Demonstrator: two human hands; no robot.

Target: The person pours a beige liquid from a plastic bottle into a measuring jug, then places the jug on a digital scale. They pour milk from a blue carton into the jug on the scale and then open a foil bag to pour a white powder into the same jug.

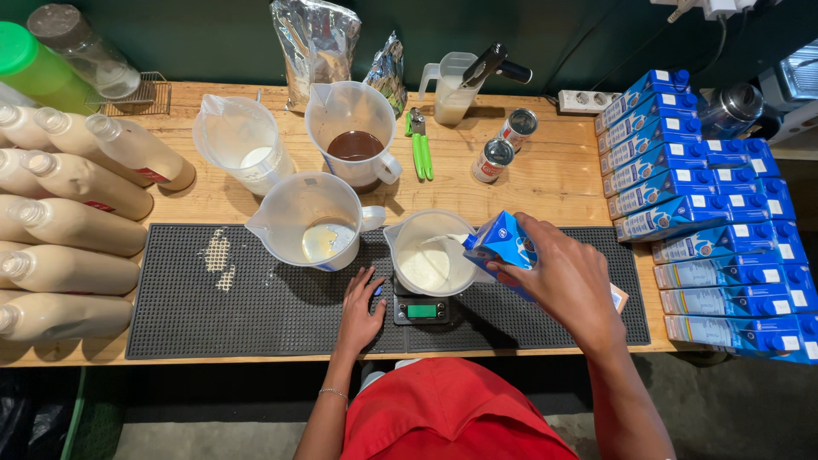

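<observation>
Pouring step: right hand (567,277) grips tilted blue carton (503,243), milk running into jug (430,255) on scale (422,311); left hand (362,307) flat, fingers spread, on mat (213,315). Next likely needs watching scale readout, righting carton.

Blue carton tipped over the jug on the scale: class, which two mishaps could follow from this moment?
1. The right hand tilts the blue carton at the jug rim, so milk might splash onto the scale.
2. The left hand rests on the mat beside the scale; a nudge could upset the weighing.
</observation>
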